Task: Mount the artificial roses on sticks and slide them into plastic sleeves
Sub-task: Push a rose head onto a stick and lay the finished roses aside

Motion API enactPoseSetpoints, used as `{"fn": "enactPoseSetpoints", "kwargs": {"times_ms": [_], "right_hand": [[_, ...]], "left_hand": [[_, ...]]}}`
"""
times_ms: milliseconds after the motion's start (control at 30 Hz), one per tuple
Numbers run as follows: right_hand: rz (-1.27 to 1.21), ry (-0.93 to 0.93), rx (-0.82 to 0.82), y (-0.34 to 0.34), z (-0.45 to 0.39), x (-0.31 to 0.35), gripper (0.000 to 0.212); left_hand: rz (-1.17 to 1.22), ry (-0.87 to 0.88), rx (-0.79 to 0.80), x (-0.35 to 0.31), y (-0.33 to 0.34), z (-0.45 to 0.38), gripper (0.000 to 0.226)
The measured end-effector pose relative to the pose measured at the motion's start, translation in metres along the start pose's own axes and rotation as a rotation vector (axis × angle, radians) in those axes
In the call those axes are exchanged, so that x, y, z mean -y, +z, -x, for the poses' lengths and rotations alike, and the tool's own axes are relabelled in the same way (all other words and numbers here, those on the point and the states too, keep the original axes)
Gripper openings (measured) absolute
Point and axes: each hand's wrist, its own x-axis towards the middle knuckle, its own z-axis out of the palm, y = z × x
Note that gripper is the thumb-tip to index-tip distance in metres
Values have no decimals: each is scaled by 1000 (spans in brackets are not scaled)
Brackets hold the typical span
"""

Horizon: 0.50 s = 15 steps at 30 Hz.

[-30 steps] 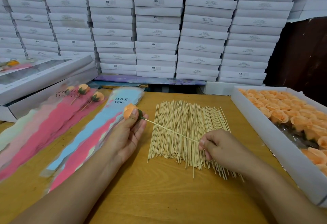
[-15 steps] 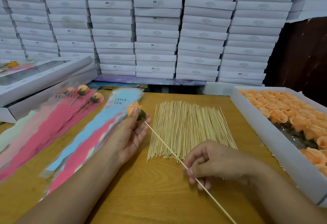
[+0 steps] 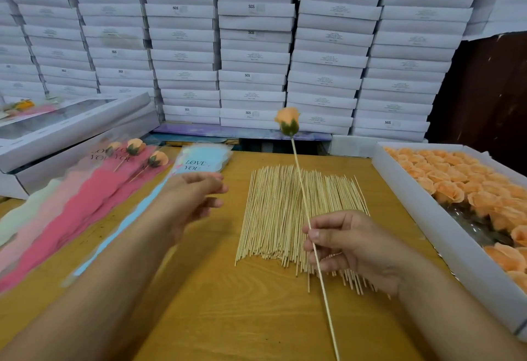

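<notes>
Now right hand [image 3: 350, 249] pinches stick [image 3: 302, 189], rose [image 3: 288, 119] raised; left hand [image 3: 196, 198] loose, grip empty.

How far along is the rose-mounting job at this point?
Done: two sleeved roses lie at the far left of the table. In hand: the right hand pinches a stick with a rose mounted on top; the left hand is open, near the empty sleeves. Left: sleeving this one, plus a stick pile and a box of loose roses.
</notes>
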Motion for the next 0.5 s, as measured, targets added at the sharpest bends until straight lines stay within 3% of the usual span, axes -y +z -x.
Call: {"fn": "enactPoseSetpoints", "kwargs": {"times_ms": [133,233,367,500], "right_hand": [[-44,-35,-70,-4,-2,1,13],[-58,-50,-85,-6,-2,1,11],[-60,-54,-97,-8,-2,1,13],[-47,-54,-114,-10,-3,0,24]], "left_hand": [[-378,77,-125,-13,-36,-28,4],[-615,96,-230,-7,-63,-54,12],[-992,-66,-239,11,-89,-67,38],[-1070,-157,-220,21,-100,-71,55]]}}
